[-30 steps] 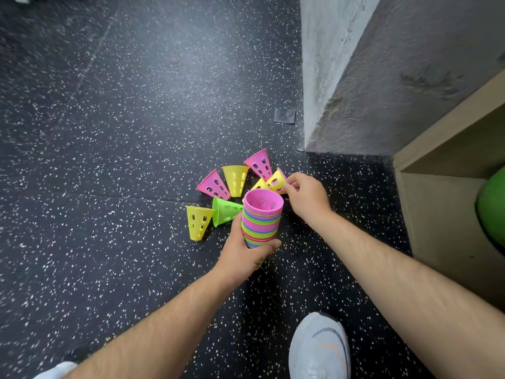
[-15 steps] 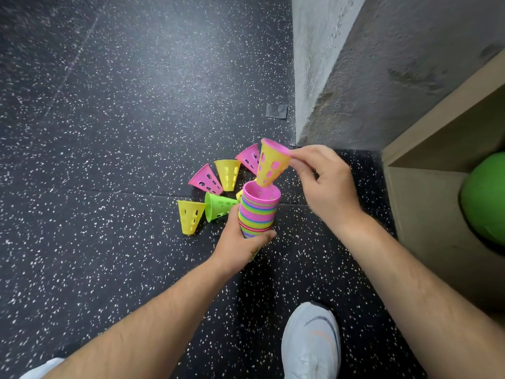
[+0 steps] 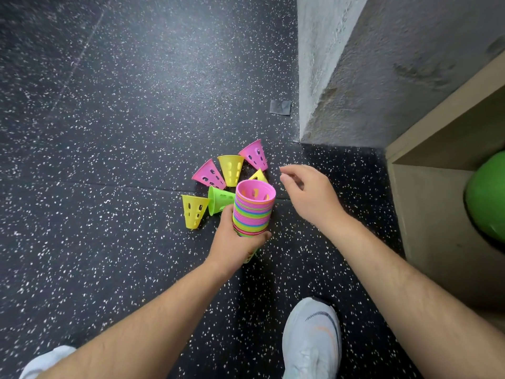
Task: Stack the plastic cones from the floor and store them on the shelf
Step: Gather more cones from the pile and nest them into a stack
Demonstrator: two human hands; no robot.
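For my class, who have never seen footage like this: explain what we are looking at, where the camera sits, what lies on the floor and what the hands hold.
The camera is worn on a person's head and looks down at their own arms, so there is no machine here. The left hand has its grip closed around a tall stack of nested cones, pink on top. The right hand hovers beside the stack, fingers loosely curled and holding nothing. On the speckled black floor lie six loose cones: two pink, three yellow and one green. At the right is a wooden shelf holding a green ball. White shoes show below.
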